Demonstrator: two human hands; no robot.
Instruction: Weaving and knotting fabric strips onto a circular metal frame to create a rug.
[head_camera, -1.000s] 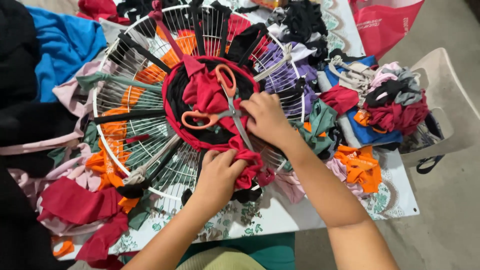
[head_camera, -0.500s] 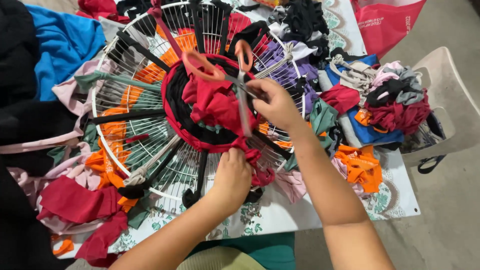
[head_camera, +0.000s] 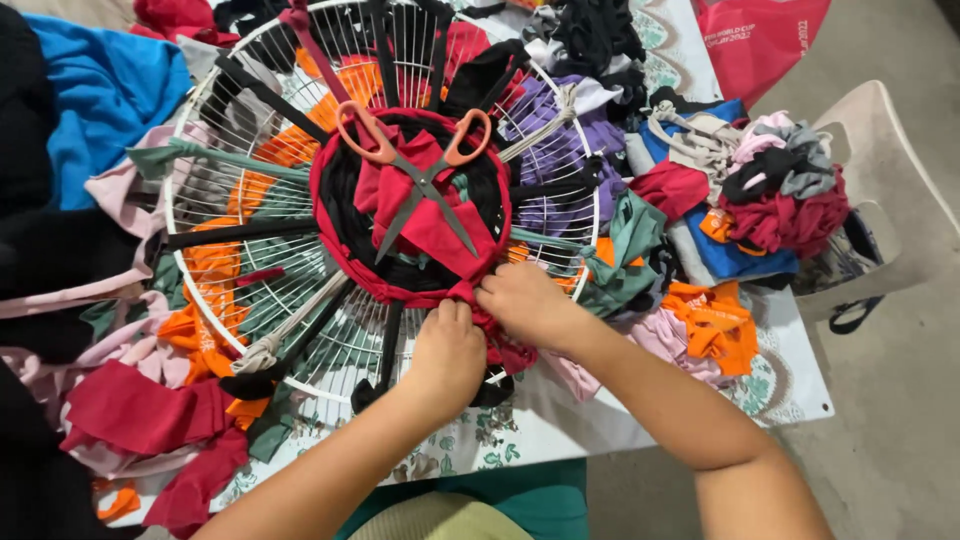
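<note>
Now both hands meet at the near edge of the red woven ring (head_camera: 335, 215) on the wire grille (head_camera: 200, 150). Left hand (head_camera: 450, 352) and right hand (head_camera: 525, 303) are each closed, pinching the red strip (head_camera: 510, 352) where it joins the ring. A second ago the right hand carried the scissors (head_camera: 422, 180); these now lie released, blades spread, on the red cloth at the ring's centre. Cutting has given way to two-handed work on the strip. Rag heaps crowd the counter (head_camera: 790, 385).

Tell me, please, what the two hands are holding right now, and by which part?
Both the left hand and the right hand grip the red cloth strip at the near edge of the woven ring; the scissors lie unheld.
</note>
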